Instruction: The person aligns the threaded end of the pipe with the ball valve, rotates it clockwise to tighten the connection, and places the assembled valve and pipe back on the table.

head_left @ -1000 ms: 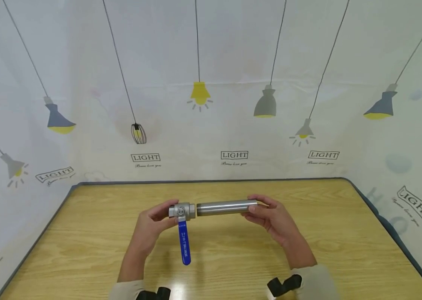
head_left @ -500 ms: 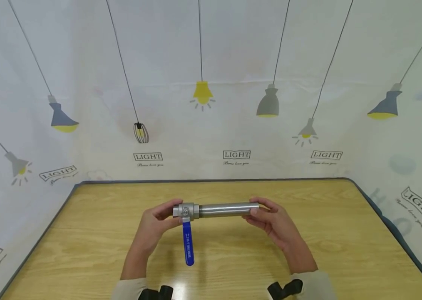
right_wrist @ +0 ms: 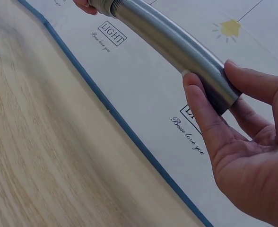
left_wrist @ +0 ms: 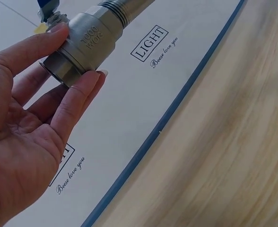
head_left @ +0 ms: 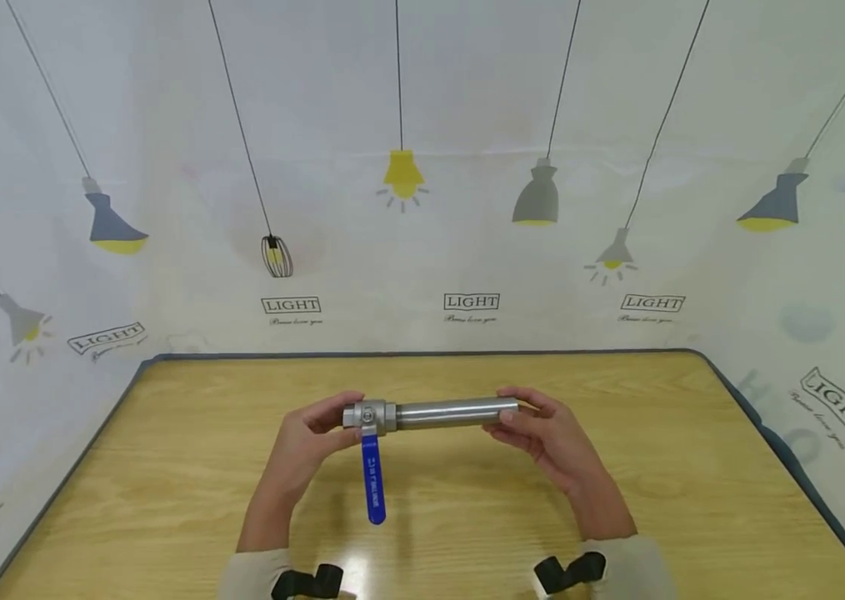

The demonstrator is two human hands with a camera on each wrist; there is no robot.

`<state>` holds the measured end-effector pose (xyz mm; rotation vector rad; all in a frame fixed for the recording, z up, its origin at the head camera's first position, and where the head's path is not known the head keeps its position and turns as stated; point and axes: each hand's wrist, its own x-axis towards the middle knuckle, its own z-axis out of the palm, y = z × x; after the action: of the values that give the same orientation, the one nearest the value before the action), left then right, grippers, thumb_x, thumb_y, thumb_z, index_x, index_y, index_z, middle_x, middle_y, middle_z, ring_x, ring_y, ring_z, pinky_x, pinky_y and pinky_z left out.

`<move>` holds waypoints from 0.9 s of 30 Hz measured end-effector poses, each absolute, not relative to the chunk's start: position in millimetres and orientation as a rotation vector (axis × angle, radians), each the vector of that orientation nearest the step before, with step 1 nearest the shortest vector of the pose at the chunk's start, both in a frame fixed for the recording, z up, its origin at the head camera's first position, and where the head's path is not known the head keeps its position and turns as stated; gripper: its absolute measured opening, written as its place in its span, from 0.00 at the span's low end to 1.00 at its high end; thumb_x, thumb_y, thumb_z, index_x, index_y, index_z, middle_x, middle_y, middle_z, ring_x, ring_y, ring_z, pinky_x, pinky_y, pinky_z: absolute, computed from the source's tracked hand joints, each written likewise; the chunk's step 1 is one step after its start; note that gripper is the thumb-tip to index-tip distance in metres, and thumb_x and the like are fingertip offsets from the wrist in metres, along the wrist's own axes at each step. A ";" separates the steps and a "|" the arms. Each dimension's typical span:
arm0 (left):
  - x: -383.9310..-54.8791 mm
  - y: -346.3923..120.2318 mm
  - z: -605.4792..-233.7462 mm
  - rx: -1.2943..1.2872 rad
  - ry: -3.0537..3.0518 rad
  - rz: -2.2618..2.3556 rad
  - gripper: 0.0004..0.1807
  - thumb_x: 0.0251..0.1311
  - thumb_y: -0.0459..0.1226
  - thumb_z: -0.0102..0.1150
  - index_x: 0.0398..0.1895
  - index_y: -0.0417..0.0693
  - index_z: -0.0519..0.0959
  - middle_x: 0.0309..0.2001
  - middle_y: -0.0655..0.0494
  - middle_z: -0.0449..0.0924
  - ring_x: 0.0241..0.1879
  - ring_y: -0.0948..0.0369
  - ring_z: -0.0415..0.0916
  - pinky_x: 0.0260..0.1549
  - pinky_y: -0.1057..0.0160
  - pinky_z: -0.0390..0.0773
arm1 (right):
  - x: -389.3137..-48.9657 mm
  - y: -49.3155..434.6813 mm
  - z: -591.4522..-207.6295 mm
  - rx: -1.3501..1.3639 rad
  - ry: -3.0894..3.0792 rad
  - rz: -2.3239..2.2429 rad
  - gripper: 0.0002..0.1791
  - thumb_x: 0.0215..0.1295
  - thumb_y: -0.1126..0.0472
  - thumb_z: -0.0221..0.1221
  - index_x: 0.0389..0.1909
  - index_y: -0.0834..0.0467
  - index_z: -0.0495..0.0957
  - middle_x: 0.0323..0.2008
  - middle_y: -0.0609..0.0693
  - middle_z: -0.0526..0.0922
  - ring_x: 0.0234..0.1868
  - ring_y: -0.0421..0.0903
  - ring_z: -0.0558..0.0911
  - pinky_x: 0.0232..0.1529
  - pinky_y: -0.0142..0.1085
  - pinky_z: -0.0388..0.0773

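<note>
My left hand grips the end of a steel ball valve, thumb on one side and fingers on the other. The valve's blue lever handle points down toward me. My right hand pinches the far end of a smooth steel pipe between thumb and fingers. The pipe's threaded end meets the valve's mouth, and some thread still shows outside it in the left wrist view. Valve and pipe are held in one nearly level line above the table.
A wood-grain table with a dark blue edge lies below the hands. Behind and on both sides stands a white sheet printed with hanging lamps. A black strap mount sits on each wrist.
A second ago a narrow gap separated valve and pipe; the pipe's threaded end has since come up against the valve's mouth. Both hands keep their grips.
</note>
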<state>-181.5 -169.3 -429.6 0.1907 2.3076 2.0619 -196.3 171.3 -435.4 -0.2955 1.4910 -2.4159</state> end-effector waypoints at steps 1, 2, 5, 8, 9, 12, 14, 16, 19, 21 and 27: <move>-181.2 -169.8 -428.9 0.184 2.307 2.065 0.27 0.52 0.34 0.71 0.58 0.43 0.78 0.54 0.47 0.80 0.53 0.53 0.76 0.50 0.61 0.80 | -196.7 170.6 -434.6 -0.295 1.507 -2.400 0.16 0.66 0.73 0.56 0.53 0.60 0.77 0.46 0.56 0.82 0.43 0.50 0.87 0.48 0.39 0.82; -181.2 -170.0 -428.3 0.184 2.310 2.064 0.27 0.52 0.34 0.71 0.58 0.43 0.78 0.54 0.47 0.80 0.53 0.53 0.77 0.50 0.61 0.80 | -196.9 170.2 -433.7 -0.290 1.526 -2.389 0.16 0.65 0.72 0.57 0.53 0.60 0.77 0.45 0.56 0.82 0.43 0.50 0.87 0.48 0.38 0.82; -181.4 -169.3 -427.8 0.195 2.303 2.068 0.27 0.52 0.34 0.71 0.58 0.42 0.78 0.53 0.46 0.81 0.52 0.54 0.77 0.50 0.61 0.79 | -196.5 169.7 -431.6 -0.273 1.572 -2.363 0.17 0.63 0.73 0.58 0.53 0.62 0.76 0.45 0.55 0.80 0.43 0.50 0.87 0.47 0.38 0.82; -181.1 -169.1 -428.1 0.197 2.292 2.078 0.27 0.51 0.33 0.71 0.57 0.41 0.78 0.52 0.46 0.81 0.51 0.54 0.77 0.49 0.61 0.80 | -196.0 169.2 -430.3 -0.264 1.598 -2.343 0.17 0.61 0.75 0.59 0.52 0.63 0.77 0.47 0.55 0.76 0.43 0.50 0.86 0.48 0.39 0.82; -180.8 -169.1 -428.3 0.196 2.289 2.080 0.27 0.51 0.33 0.71 0.57 0.40 0.78 0.52 0.46 0.81 0.51 0.54 0.77 0.49 0.61 0.80 | -195.7 169.0 -429.9 -0.262 1.604 -2.337 0.18 0.61 0.76 0.59 0.51 0.62 0.77 0.47 0.55 0.75 0.43 0.50 0.86 0.49 0.39 0.82; -180.1 -169.8 -428.7 0.194 2.291 2.078 0.27 0.51 0.33 0.71 0.58 0.39 0.78 0.52 0.46 0.81 0.50 0.55 0.78 0.48 0.62 0.80 | -195.6 168.4 -428.9 -0.254 1.627 -2.319 0.18 0.60 0.76 0.59 0.49 0.58 0.79 0.48 0.56 0.74 0.43 0.50 0.86 0.49 0.39 0.82; -180.3 -169.5 -428.6 0.193 2.295 2.081 0.28 0.51 0.33 0.71 0.58 0.39 0.78 0.51 0.46 0.82 0.50 0.55 0.78 0.48 0.62 0.80 | -195.7 168.8 -427.9 -0.256 1.638 -2.309 0.17 0.61 0.76 0.59 0.48 0.57 0.79 0.49 0.56 0.74 0.43 0.50 0.86 0.49 0.39 0.81; -180.5 -169.7 -428.8 0.183 2.294 2.088 0.27 0.51 0.32 0.71 0.57 0.40 0.78 0.51 0.47 0.82 0.50 0.56 0.78 0.48 0.62 0.81 | -196.0 169.1 -427.2 -0.255 1.647 -2.304 0.17 0.61 0.75 0.60 0.50 0.59 0.78 0.49 0.56 0.74 0.43 0.49 0.86 0.50 0.39 0.81; -180.3 -169.2 -429.4 0.180 2.284 2.099 0.26 0.51 0.31 0.71 0.56 0.41 0.79 0.51 0.47 0.82 0.49 0.56 0.78 0.48 0.62 0.81 | -196.0 169.9 -427.0 -0.263 1.668 -2.290 0.19 0.62 0.73 0.60 0.55 0.66 0.74 0.49 0.57 0.73 0.43 0.49 0.86 0.50 0.40 0.81; -180.2 -168.7 -429.8 0.180 2.273 2.107 0.25 0.51 0.31 0.70 0.56 0.42 0.80 0.50 0.46 0.82 0.48 0.56 0.78 0.47 0.61 0.81 | -195.5 170.6 -427.2 -0.270 1.683 -2.281 0.22 0.62 0.72 0.61 0.57 0.70 0.70 0.49 0.58 0.73 0.43 0.49 0.86 0.49 0.40 0.81; -180.4 -168.5 -429.5 0.178 2.293 2.086 0.24 0.52 0.31 0.70 0.56 0.43 0.80 0.51 0.47 0.82 0.48 0.56 0.78 0.47 0.62 0.81 | -195.0 172.2 -428.1 -0.290 1.725 -2.255 0.25 0.64 0.70 0.60 0.60 0.75 0.66 0.49 0.59 0.73 0.42 0.49 0.86 0.49 0.39 0.82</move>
<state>-180.4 -168.5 -429.5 0.1785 2.2931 2.0865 -195.0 172.2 -428.1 -0.2899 1.7252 -2.2549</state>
